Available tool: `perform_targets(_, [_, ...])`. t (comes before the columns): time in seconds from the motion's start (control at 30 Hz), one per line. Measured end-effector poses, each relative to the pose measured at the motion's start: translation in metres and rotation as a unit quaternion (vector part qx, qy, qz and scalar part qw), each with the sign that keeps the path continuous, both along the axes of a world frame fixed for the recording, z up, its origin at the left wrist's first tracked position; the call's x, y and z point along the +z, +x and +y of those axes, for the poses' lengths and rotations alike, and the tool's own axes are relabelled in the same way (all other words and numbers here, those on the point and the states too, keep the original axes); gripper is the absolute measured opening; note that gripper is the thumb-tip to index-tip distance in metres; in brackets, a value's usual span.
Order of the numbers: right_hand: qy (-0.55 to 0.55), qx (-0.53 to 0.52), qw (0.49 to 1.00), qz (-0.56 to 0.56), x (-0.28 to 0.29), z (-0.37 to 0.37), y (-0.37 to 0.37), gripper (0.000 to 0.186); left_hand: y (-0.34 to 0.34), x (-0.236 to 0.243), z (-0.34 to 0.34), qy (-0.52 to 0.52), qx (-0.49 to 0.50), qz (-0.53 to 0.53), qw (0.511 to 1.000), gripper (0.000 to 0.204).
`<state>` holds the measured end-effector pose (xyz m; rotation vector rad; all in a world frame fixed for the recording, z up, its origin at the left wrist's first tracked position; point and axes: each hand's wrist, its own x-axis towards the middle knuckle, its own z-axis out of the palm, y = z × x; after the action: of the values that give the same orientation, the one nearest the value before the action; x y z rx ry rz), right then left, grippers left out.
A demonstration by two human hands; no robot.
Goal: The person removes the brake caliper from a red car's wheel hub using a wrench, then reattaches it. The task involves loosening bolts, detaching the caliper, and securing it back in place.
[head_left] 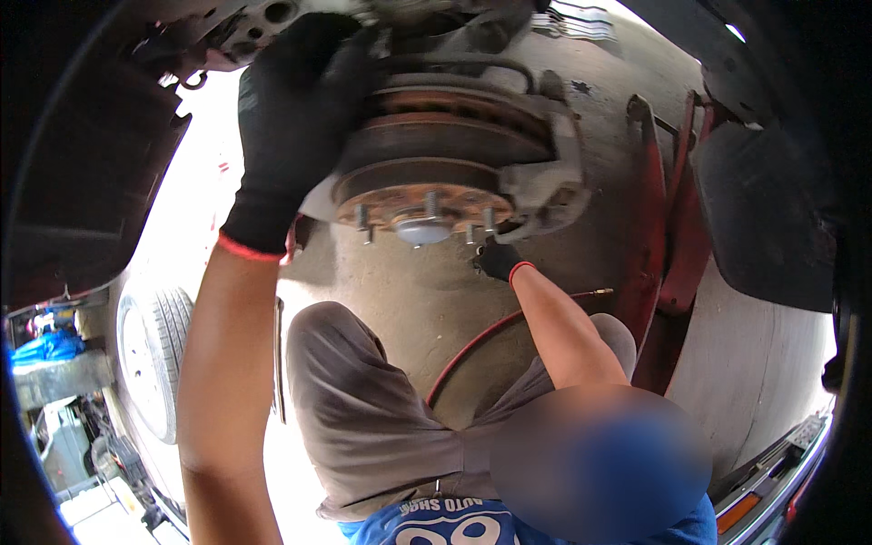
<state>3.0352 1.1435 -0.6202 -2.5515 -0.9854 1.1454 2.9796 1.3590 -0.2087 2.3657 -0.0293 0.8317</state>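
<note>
In front of me hangs a rusty brake disc [427,133] with its hub [377,205] and wheel studs facing me. A grey brake caliper [554,186] sits around its right side. My left hand [295,113], in a black glove with a red cuff, is raised at the disc's upper left; its fingers are smeared and lost against dark parts. Lower down, my right hand [500,261] in a matching glove is closed beneath the caliper, near the studs. A small dark thing shows at its fingers, too small to make out.
A red hose [486,338] with a brass end curves over the floor between my knees. Red lift arms [656,236] stand at the right. A wheel with its tyre [156,359] is at the left. Dark bodywork [767,218] hangs at both sides.
</note>
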Motion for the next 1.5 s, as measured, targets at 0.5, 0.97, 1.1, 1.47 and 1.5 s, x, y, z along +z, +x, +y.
perform_targets(0.5, [0.127,-0.29,0.941,-0.118,-0.026,0.065,-0.075,0.038,-0.011,0.012,0.002,0.002,-0.019,-0.015,1.0,0.026])
perform_targets(0.97, [0.46,-0.604,0.642,0.104,0.229,-0.183,-0.179,0.031,0.007,-0.005,0.015,0.145,-0.049,-0.073,0.985,0.036])
perform_targets(1.1, [0.5,-0.611,0.579,0.206,0.267,-0.168,-0.211,0.034,0.009,-0.005,0.016,0.081,-0.12,-0.043,0.989,0.038])
perform_targets(1.47, [0.331,-0.403,0.848,-0.096,0.236,-0.15,-0.149,0.031,0.014,-0.005,0.026,0.132,-0.132,-0.045,0.981,0.034])
perform_targets(1.5, [0.329,-0.401,0.85,-0.096,0.235,-0.154,-0.142,0.031,0.014,-0.006,0.029,0.154,-0.131,-0.054,0.978,0.033])
